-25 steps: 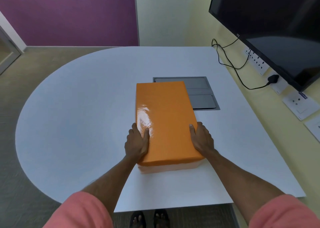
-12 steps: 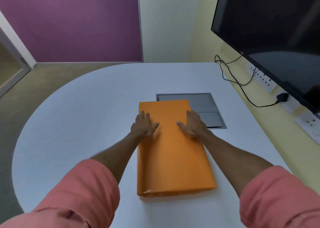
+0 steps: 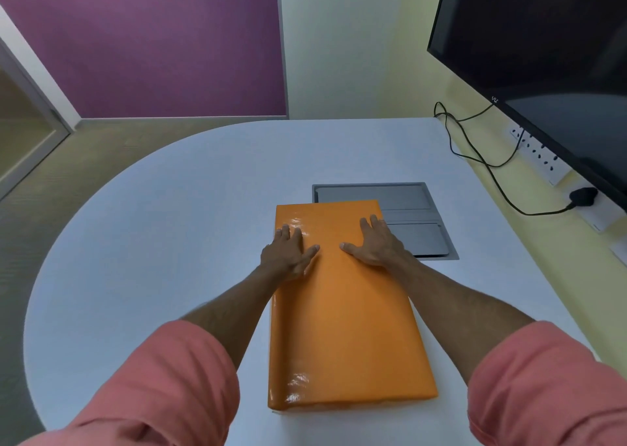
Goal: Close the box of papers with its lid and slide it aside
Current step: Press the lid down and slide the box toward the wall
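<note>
A glossy orange lid (image 3: 342, 323) covers the box on the white table (image 3: 152, 242), its long side running away from me. Only a thin pale strip of the box shows under the lid's near edge. My left hand (image 3: 288, 252) lies flat on the lid's far left part, fingers spread. My right hand (image 3: 373, 242) lies flat on the far right part, fingers spread too. Neither hand grips anything. The papers are hidden inside.
A grey recessed panel (image 3: 407, 208) sits in the table just beyond the box. A dark screen (image 3: 543, 55) hangs on the right wall, with a black cable (image 3: 481, 160) running to a plug and sockets. The table's rounded edge curves off to the left.
A second ago my hands held the lid's near sides. They have since moved up to lie flat on its far end, and the lid now sits lower on the box.
</note>
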Demonstrator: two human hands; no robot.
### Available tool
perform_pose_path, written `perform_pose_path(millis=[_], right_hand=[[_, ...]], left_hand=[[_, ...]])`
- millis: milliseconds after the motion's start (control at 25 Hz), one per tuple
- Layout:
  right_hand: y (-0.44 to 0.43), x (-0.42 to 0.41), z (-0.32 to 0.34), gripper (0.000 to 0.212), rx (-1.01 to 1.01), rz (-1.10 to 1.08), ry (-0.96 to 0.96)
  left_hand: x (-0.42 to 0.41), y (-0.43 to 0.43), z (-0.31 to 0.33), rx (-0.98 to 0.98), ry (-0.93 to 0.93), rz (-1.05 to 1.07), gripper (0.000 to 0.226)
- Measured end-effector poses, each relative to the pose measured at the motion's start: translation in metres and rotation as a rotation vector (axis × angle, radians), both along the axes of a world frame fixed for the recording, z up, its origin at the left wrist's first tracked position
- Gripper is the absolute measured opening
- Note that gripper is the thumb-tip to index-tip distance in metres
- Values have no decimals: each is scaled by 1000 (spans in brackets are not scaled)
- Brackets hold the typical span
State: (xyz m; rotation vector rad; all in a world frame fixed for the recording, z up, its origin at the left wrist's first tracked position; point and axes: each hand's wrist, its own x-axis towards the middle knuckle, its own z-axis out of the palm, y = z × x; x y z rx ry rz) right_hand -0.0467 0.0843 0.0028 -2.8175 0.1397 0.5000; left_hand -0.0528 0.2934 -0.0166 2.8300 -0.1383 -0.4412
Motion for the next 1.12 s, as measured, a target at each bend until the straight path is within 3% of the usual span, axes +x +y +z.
perform_pose_path(millis=[200,360,640,1120], right_hand=[[-1,0,-3,97,5,11,3],[-3,-1,3,97,39,26,42],[-10,-58,-1,107,312,-166,-57],[-14,-135,-8,116,601,-563,14]], left_hand=[[9,5,8,73,6,-61,66],[7,7,7,53,23,-65,70],[-57,14,-22,-311,50,196,91],[-112,19,-22,-685,154,334,83]])
